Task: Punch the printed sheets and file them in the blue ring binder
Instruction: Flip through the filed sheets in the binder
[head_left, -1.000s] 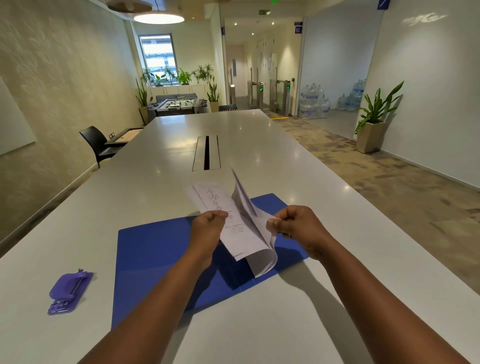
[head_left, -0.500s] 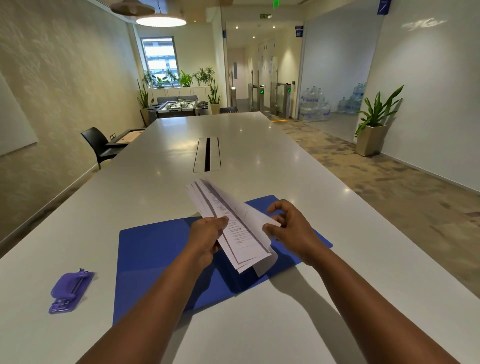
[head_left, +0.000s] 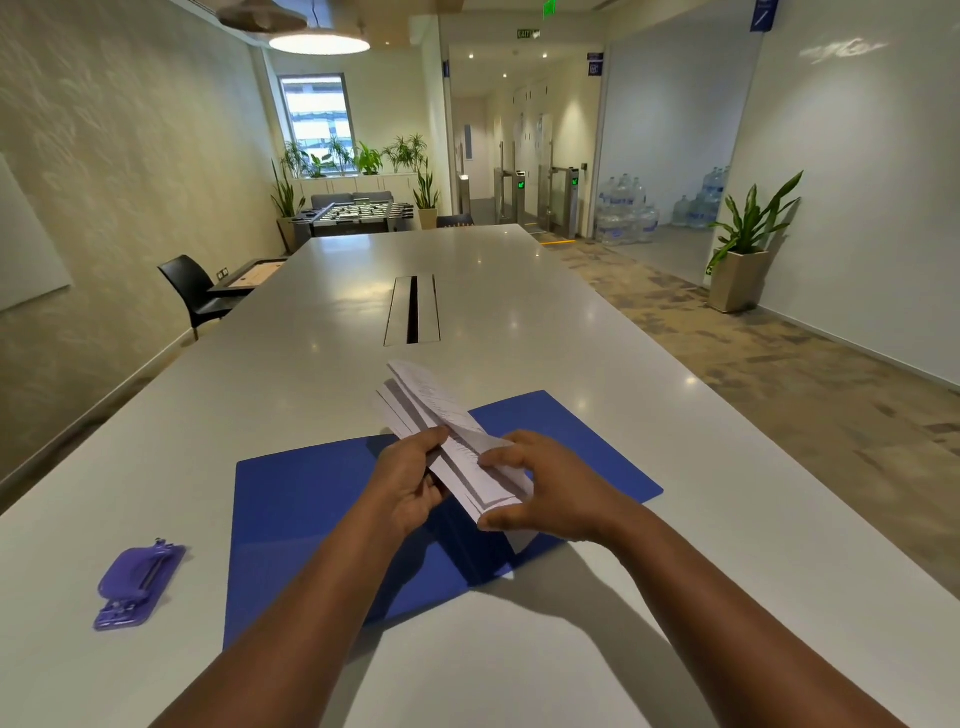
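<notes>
A stack of printed sheets (head_left: 441, 421), folded lengthwise, is held above the open blue ring binder (head_left: 306, 499), which lies flat on the white table (head_left: 519, 322). My left hand (head_left: 410, 480) pinches the stack's left edge between thumb and fingers. My right hand (head_left: 545, 491) curls round the near right end of the stack, thumb under it and fingers on top. A purple hole punch (head_left: 137, 584) lies on the table to the left of the binder, apart from both hands. The binder's rings are hidden behind my hands and the paper.
A cable slot (head_left: 413, 310) is set in the middle of the table beyond the sheets. A black chair (head_left: 195, 288) stands at the table's left side. A potted plant (head_left: 743, 249) stands by the right wall.
The raised upper sheet has come down and the stack is now folded together. My right hand has moved from pinching the sheet's edge to wrapping round the stack's near end.
</notes>
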